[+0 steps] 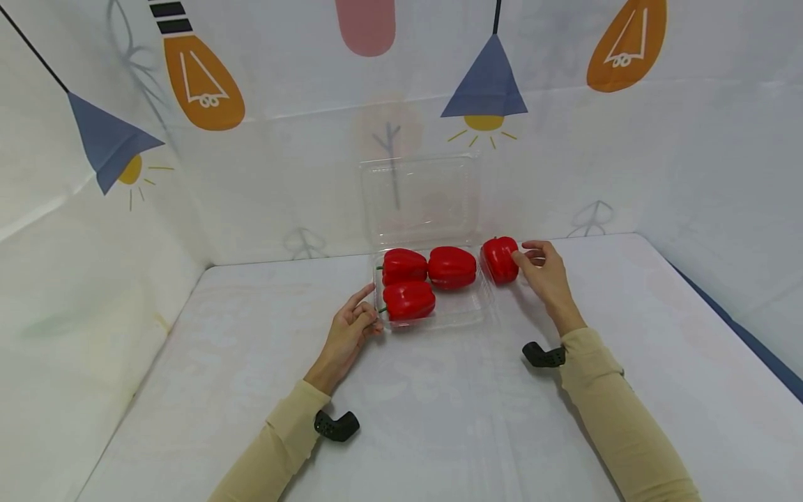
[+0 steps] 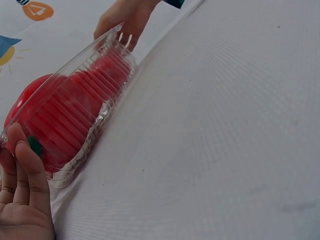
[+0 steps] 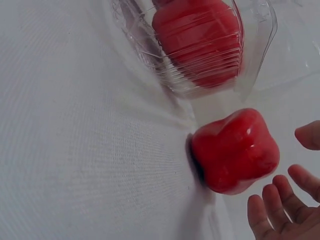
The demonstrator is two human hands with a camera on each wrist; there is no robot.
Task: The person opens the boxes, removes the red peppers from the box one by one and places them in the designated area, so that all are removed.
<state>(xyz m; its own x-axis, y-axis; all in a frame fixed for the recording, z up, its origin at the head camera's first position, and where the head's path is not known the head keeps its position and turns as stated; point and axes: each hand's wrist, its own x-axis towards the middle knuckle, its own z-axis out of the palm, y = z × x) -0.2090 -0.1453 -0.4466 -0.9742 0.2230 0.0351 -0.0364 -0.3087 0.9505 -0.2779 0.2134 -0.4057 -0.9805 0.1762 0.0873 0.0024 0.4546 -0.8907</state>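
A clear plastic clamshell box point(image 1: 461, 305) sits at the back of the table with its lid point(image 1: 426, 202) raised against the wall. Three red bell peppers lie inside, two at the back point(image 1: 404, 266) point(image 1: 452, 268) and one at front left point(image 1: 409, 301). Another red bell pepper point(image 3: 237, 152) stands on the table just right of the box. Beside it is my right hand point(image 1: 551, 284), its fingers spread and apart from the pepper in the right wrist view. My left hand point(image 1: 348, 335) touches the box's left edge, fingers point(image 2: 34, 172) fairly straight.
A white cloth wall printed with lamps point(image 1: 484, 77) and bulbs point(image 1: 203, 84) rises right behind the box. White cloth covers the table point(image 1: 263, 307), whose right edge point(image 1: 709, 293) runs along another cloth wall. Each wrist carries a black camera mount point(image 1: 337, 426).
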